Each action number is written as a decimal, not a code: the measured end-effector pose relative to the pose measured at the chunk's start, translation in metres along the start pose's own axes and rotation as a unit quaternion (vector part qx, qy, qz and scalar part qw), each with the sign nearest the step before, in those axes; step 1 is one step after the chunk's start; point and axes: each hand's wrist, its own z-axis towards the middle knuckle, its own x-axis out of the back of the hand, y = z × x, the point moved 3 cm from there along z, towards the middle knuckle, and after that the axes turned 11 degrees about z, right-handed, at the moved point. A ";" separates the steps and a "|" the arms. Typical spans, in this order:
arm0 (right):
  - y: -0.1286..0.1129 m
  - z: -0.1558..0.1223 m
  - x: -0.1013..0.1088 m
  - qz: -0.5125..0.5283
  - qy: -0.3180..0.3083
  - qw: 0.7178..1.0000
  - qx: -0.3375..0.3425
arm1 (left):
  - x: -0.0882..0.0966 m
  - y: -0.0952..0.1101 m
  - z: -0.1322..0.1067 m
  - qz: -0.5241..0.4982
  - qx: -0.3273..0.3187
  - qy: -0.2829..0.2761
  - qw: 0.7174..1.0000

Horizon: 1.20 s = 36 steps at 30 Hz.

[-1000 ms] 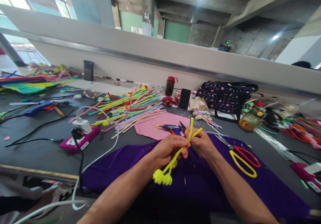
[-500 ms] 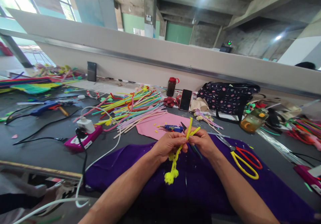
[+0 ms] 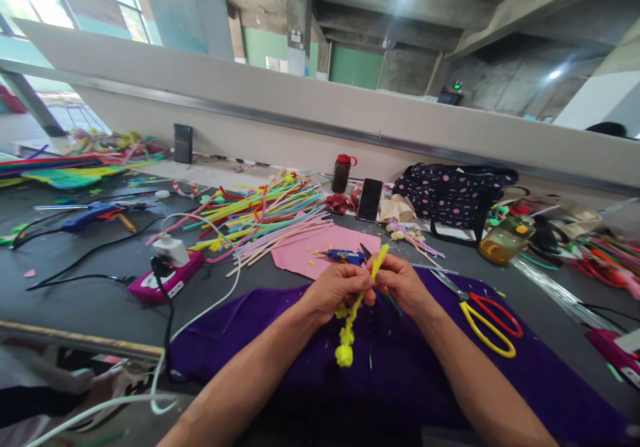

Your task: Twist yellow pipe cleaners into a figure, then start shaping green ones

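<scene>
My left hand (image 3: 345,288) and my right hand (image 3: 399,280) meet over a purple cloth, both closed on a yellow pipe cleaner (image 3: 349,320). The stems twist together below my fingers, and fuzzy yellow balls hang at the lower end. Above the fingers the upper stems stand up close together. Just behind my hands, a blue-handled tool (image 3: 345,255) lies on a pink sheet (image 3: 295,253). Dark pliers (image 3: 393,303) lie partly hidden beneath my right hand. To its right rest scissors (image 3: 487,323) with one red and one yellow handle.
Many coloured pipe cleaners (image 3: 270,207) lie behind the pink sheet. A magenta power strip (image 3: 167,280) with cables and a blue glue gun (image 3: 90,215) are at left. At the back stand a red-lidded bottle (image 3: 341,175), a phone (image 3: 370,199), a patterned bag (image 3: 450,197) and a jar (image 3: 505,241).
The two upper stems, spread in a V before, are now together. The hanging end with the balls has swung slightly right. My hands have barely moved.
</scene>
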 end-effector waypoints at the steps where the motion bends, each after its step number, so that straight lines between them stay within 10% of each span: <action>1: 0.001 0.000 0.000 -0.012 0.024 1.000 0.006 | 0.001 0.002 0.000 0.025 -0.020 0.025 0.999; 7: -0.003 -0.008 -0.009 -0.067 0.053 0.994 0.072 | 0.004 0.010 -0.005 0.225 -0.123 0.212 0.943; 12: -0.003 -0.008 -0.010 -0.058 0.070 0.994 0.067 | 0.001 0.013 -0.009 0.341 -0.160 0.261 0.889; 15: 0.001 -0.004 -0.007 -0.017 0.060 0.997 0.044 | 0.002 0.013 -0.009 0.293 -0.146 0.236 0.915; 19: 0.003 -0.002 -0.004 0.033 0.015 0.999 0.030 | -0.001 0.006 -0.005 0.079 -0.075 0.071 0.991; 24: 0.005 -0.005 -0.004 0.063 -0.040 0.997 -0.015 | -0.006 -0.002 -0.002 -0.091 0.004 -0.083 0.992; 36: 0.001 -0.004 -0.003 0.004 0.018 1.000 0.014 | 0.000 0.005 -0.004 0.040 -0.036 0.045 0.998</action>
